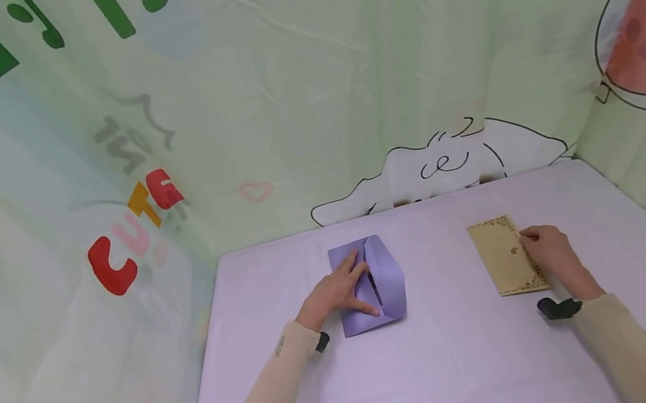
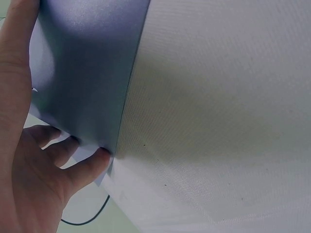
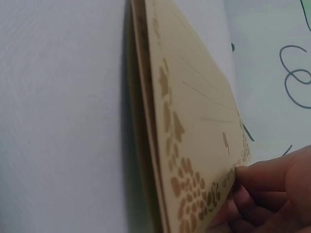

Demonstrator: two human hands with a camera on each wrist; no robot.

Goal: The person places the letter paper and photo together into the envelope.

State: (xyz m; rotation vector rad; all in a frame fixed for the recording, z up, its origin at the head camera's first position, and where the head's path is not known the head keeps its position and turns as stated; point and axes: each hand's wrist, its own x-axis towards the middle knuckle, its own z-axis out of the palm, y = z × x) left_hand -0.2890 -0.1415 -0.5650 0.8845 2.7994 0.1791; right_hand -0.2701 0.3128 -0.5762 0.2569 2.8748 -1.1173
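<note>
A purple envelope (image 1: 389, 275) lies on the table, its pointed flap at the right and a dark slit showing beside the flap. My left hand (image 1: 336, 292) rests on it, thumb and fingers spread apart near the slit. In the left wrist view, fingertips of the left hand (image 2: 53, 170) touch the edge of the envelope (image 2: 90, 73). To the right is a tan folded card (image 1: 503, 258) with brown floral patterns at its corners. My right hand (image 1: 557, 257) pinches the card's right edge between thumb and fingers; the right wrist view shows the card's layers (image 3: 146, 121) slightly parted.
A pale lilac cloth covers the table (image 1: 413, 383). Behind it hangs a light green printed curtain (image 1: 284, 110), which also closes off the left and right sides. Black wrist straps (image 1: 558, 308) sit at both cuffs.
</note>
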